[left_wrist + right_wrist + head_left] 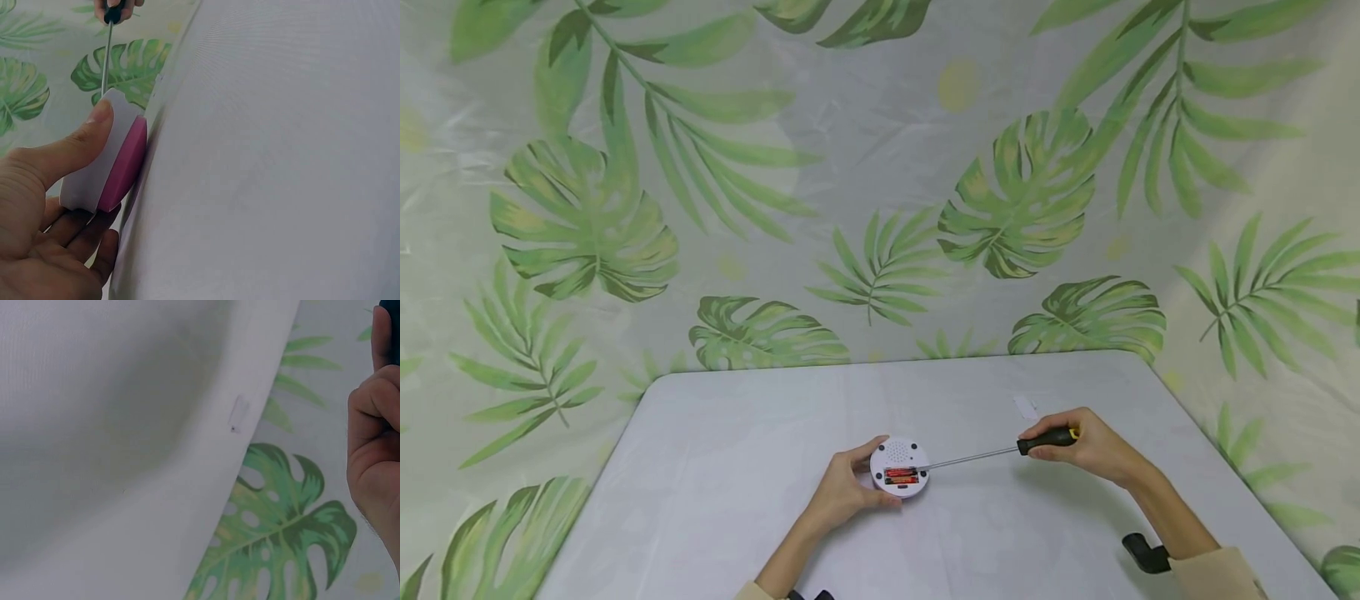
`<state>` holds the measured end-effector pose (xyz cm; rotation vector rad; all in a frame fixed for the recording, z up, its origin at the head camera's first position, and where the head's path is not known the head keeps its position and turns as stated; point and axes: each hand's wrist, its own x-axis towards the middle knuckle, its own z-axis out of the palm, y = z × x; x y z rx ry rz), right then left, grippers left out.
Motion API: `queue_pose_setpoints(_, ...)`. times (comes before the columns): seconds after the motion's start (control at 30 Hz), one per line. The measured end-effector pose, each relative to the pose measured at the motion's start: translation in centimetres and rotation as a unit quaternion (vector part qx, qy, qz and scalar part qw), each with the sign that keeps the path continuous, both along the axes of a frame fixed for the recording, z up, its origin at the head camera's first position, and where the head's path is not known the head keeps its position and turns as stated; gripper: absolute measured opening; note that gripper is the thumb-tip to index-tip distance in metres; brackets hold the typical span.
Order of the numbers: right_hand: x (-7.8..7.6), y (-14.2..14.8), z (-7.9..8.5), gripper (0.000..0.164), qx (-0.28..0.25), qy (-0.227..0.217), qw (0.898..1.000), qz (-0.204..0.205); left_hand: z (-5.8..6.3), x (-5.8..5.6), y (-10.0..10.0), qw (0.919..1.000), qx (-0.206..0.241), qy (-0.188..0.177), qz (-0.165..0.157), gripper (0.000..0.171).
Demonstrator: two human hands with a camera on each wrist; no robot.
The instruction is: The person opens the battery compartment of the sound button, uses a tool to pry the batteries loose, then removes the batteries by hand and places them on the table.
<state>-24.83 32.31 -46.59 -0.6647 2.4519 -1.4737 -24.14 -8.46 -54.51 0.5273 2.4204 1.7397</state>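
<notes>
A round white device (897, 452) with a pink underside (125, 165) is gripped at its edge by my left hand (842, 492). Its speaker holes and open battery bay face up. Two red batteries (901, 480) lie side by side in the bay. My right hand (1086, 446) holds a screwdriver (1051, 439) by its black and yellow handle. The long metal shaft reaches left, and its tip meets the device at the bay's right end. In the right wrist view, my right hand (378, 425) shows only partly, at the right edge.
A small white battery cover (1026, 407) lies on the white table (737, 467), beyond the right hand. Behind the table hangs a leaf-patterned curtain (880, 167). A black strap piece (1146, 554) sits by the right wrist.
</notes>
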Motion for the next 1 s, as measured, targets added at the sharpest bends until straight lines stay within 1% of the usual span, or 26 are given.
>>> queue_pose_setpoints(0.37, 0.1, 0.1, -0.5, 0.025, 0.009, -0.001, 1.000, -0.013, 0.0, 0.0, -0.1, 1.0000, 0.005, -0.004, -0.002, 0.096)
queue_pose_setpoints(0.53, 0.3, 0.2, -0.9, 0.026, 0.011, -0.022, 0.999, -0.025, -0.1, 0.0, -0.1, 1.0000, -0.003, -0.002, -0.002, 0.095)
queue_pose_setpoints(0.67, 0.5, 0.3, -1.2, 0.027, -0.006, -0.048, 0.998, -0.025, -0.1, 0.0, -0.1, 1.0000, -0.002, -0.007, -0.002, 0.095)
queue_pose_setpoints(0.77, 0.6, 0.4, -1.4, 0.027, -0.013, -0.058, 0.998, -0.026, -0.1, 0.0, -0.1, 0.9999, 0.004, -0.012, -0.004, 0.095)
queue_pose_setpoints(0.87, 0.6, 0.5, -1.3, 0.026, -0.001, -0.048, 0.998, -0.028, 0.0, 0.0, -0.1, 0.9999, 0.009, -0.013, -0.006, 0.096)
queue_pose_setpoints(0.93, 0.6, 0.5, -0.8, 0.025, 0.010, -0.038, 0.999, -0.033, 0.0, 0.0, -0.1, 0.9999, 0.012, -0.009, -0.008, 0.096)
queue_pose_setpoints(1.0, 0.6, 0.5, -0.1, 0.025, 0.018, -0.023, 0.999, -0.030, 0.1, 0.0, -0.1, 0.9999, 0.012, -0.008, -0.007, 0.096)
